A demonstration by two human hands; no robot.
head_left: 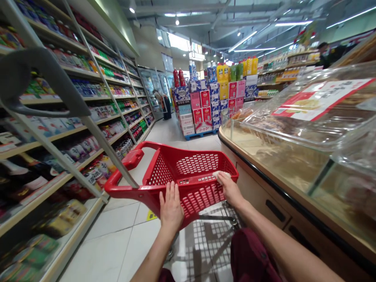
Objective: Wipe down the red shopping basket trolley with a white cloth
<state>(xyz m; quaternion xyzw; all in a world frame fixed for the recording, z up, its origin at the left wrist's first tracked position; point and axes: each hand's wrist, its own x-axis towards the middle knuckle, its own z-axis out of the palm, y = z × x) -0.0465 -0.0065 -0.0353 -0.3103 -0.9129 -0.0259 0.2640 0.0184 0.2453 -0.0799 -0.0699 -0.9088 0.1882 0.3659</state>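
Note:
A red plastic shopping cart (199, 196) stands across the aisle in front of me, its grey handle (58, 84) rising at the left. My left hand (171, 209) lies on the near side of the basket, fingers stretched flat over the rim. At the basket's right end, my right hand (230, 188) is closed on a white cloth (221, 177) and presses it to the rim. Part of the cloth is hidden under the fingers. No goods show inside the basket.
Shelves of drinks and packets (96, 82) line the left side. A glass-edged counter (264, 156) with clear food boxes (305, 105) borders the right. Stacked cartons (205, 105) stand on a blue pallet ahead. One person (167, 103) is farther down the aisle.

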